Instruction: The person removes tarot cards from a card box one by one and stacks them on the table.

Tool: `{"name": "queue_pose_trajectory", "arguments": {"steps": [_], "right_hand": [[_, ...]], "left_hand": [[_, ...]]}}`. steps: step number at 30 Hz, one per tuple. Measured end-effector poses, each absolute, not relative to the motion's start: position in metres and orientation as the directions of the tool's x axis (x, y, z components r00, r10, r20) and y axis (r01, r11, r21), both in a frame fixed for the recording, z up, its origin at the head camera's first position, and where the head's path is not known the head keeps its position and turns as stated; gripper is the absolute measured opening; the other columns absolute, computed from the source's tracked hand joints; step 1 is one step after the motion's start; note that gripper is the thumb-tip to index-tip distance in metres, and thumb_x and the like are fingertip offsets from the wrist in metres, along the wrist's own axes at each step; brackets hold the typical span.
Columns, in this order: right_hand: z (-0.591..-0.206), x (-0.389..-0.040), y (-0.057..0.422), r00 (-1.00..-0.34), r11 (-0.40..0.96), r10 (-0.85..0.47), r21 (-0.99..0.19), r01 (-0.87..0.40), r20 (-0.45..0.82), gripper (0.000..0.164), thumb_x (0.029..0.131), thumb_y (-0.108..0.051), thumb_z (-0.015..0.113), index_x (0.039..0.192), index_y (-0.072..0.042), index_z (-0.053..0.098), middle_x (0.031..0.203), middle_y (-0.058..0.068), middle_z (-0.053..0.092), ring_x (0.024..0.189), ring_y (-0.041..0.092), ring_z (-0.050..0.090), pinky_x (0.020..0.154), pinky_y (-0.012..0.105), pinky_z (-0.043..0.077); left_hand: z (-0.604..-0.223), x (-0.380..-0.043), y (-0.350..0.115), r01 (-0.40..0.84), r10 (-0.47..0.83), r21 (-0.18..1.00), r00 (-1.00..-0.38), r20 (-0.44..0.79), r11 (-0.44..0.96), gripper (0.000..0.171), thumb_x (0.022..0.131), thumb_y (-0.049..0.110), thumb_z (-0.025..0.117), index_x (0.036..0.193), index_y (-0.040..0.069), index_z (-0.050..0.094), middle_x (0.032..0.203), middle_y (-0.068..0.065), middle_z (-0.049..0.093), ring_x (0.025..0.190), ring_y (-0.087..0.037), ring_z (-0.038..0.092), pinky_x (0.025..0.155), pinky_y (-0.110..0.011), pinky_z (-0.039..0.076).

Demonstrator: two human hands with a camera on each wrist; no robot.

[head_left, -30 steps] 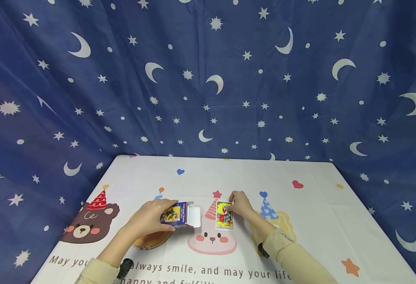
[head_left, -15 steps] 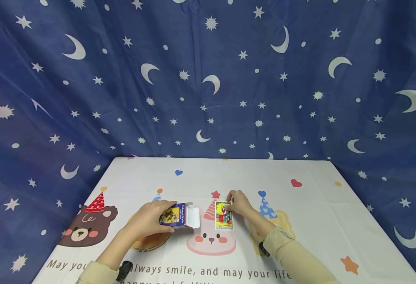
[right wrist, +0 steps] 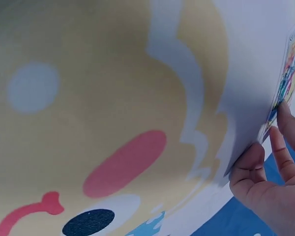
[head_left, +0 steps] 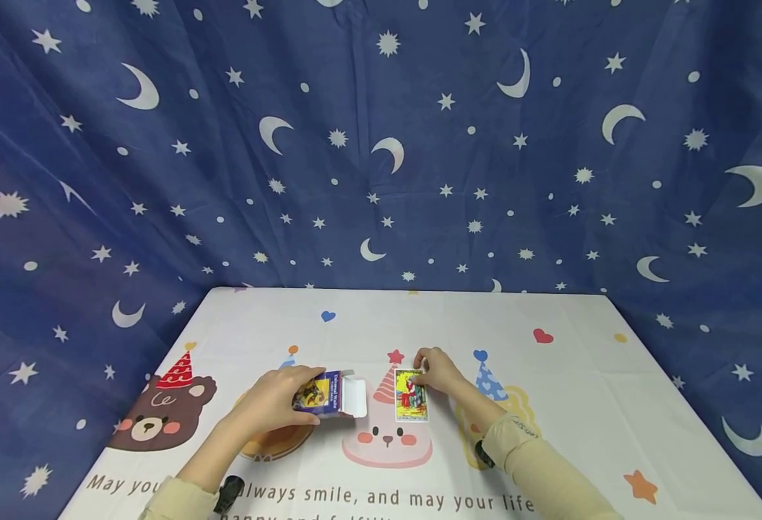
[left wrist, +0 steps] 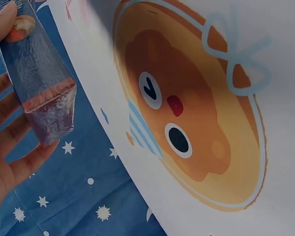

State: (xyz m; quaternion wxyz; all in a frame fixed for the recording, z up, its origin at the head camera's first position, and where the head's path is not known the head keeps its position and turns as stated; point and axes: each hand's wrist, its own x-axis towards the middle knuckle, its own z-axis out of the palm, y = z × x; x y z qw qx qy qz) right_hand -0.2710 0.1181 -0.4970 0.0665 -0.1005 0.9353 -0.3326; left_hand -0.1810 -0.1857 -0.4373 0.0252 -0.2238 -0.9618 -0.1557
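Note:
My left hand [head_left: 275, 399] grips a blue tarot card box [head_left: 318, 392] with a yellow picture on its face, the thumb on one side and the fingers on the other. Its white end flap [head_left: 354, 398] stands open toward the right. In the left wrist view the box [left wrist: 39, 73] looks shiny, its end resting by the little finger. To the right, my right hand [head_left: 438, 370] pinches a tarot card [head_left: 411, 404] near its upper right corner. The card lies face up, a red figure on yellow. In the right wrist view the thumb [right wrist: 290, 123] overlaps the card's printed face [right wrist: 292, 69].
A white tablecloth [head_left: 328, 462] with printed cartoon animals and lettering covers the table. Its far edge meets a blue curtain [head_left: 381, 217] with moons and stars, which also hangs along the left and right sides.
The head view has shifted slightly. Both hands keep their places, the left on the box and the right on the card.

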Motion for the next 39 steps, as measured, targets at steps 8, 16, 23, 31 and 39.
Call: {"name": "queue_pose_trajectory", "arguments": {"steps": [8, 16, 23, 31, 39], "right_hand": [[-0.492, -0.268, 0.124, -0.987, 0.654, -0.162, -0.749, -0.102, -0.007, 0.013, 0.081, -0.003, 0.069, 0.088, -0.002, 0.059, 0.066, 0.002, 0.048, 0.055, 0.011, 0.043, 0.048, 0.019, 0.036], [-0.48, -0.256, 0.119, -0.989, 0.485, -0.149, -0.871, -0.084, 0.012, 0.006, 0.084, -0.001, 0.064, 0.089, 0.002, 0.063, 0.073, 0.007, 0.056, 0.063, 0.012, 0.05, 0.052, 0.02, 0.049], [-0.465, -0.237, 0.107, -0.985, 0.284, -0.151, -0.958, 0.037, -0.083, 0.015, 0.088, -0.002, 0.057, 0.098, 0.009, 0.06, 0.075, 0.009, 0.059, 0.059, 0.012, 0.054, 0.06, 0.024, 0.056], [-0.453, -0.222, 0.091, -0.973, 0.218, -0.198, -0.973, 0.071, -0.116, 0.018, 0.088, -0.002, 0.056, 0.101, 0.01, 0.059, 0.083, 0.019, 0.064, 0.062, 0.011, 0.055, 0.067, 0.033, 0.058], [-0.451, -0.208, 0.083, -0.945, 0.14, -0.312, -0.988, 0.057, -0.099, 0.023, 0.087, 0.001, 0.054, 0.106, 0.015, 0.056, 0.088, 0.021, 0.067, 0.07, 0.012, 0.063, 0.074, 0.041, 0.06]], "left_hand": [[-0.433, -0.186, -0.183, 0.457, 0.439, 0.275, -0.889, 0.126, 0.846, 0.079, 0.061, 0.036, 0.087, 0.128, 0.007, 0.057, 0.121, -0.011, 0.064, 0.111, -0.029, 0.06, 0.095, -0.051, 0.048], [-0.432, -0.192, -0.176, 0.459, 0.446, 0.292, -0.888, 0.114, 0.839, 0.077, 0.065, 0.036, 0.085, 0.13, 0.008, 0.055, 0.124, -0.01, 0.063, 0.113, -0.028, 0.059, 0.098, -0.049, 0.046], [-0.43, -0.197, -0.169, 0.494, 0.476, 0.307, -0.869, 0.136, 0.814, 0.077, 0.066, 0.035, 0.085, 0.13, 0.007, 0.055, 0.124, -0.01, 0.062, 0.113, -0.027, 0.059, 0.098, -0.048, 0.047], [-0.427, -0.203, -0.167, 0.503, 0.483, 0.3, -0.864, 0.143, 0.811, 0.077, 0.065, 0.034, 0.085, 0.13, 0.006, 0.055, 0.124, -0.01, 0.063, 0.113, -0.027, 0.059, 0.098, -0.047, 0.048], [-0.428, -0.203, -0.16, 0.534, 0.523, 0.29, -0.844, 0.119, 0.794, 0.075, 0.066, 0.032, 0.085, 0.13, 0.006, 0.055, 0.124, -0.01, 0.063, 0.113, -0.028, 0.059, 0.096, -0.047, 0.048]]}}
